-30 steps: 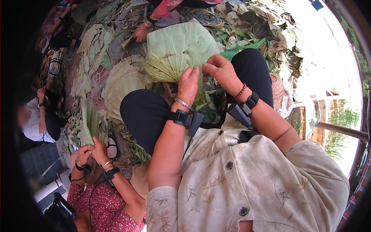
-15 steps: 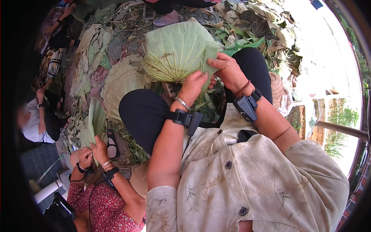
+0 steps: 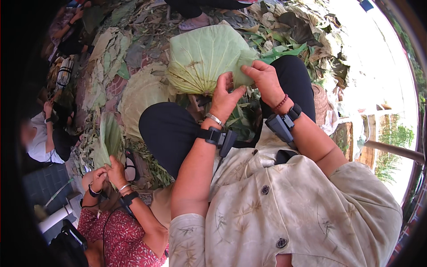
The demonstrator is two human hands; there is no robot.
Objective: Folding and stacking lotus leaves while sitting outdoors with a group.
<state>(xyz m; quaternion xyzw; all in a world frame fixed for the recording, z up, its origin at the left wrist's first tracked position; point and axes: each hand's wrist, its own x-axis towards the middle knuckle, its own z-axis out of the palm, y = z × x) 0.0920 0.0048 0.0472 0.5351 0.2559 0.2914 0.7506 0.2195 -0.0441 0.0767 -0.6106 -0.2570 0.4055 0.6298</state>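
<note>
Pinching the folded edge of a broad pale-green leaf [image 3: 204, 58] at upper centre of the frame, the right hand [image 3: 263, 80] and left hand [image 3: 223, 99] risk tearing its brittle, veined blade if they tug apart.

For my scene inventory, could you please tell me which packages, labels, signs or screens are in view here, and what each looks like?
None can be made out: no package, label, sign or screen.
The left hand and right hand hold only a large pale green round leaf, with loose leaves all around.
</note>
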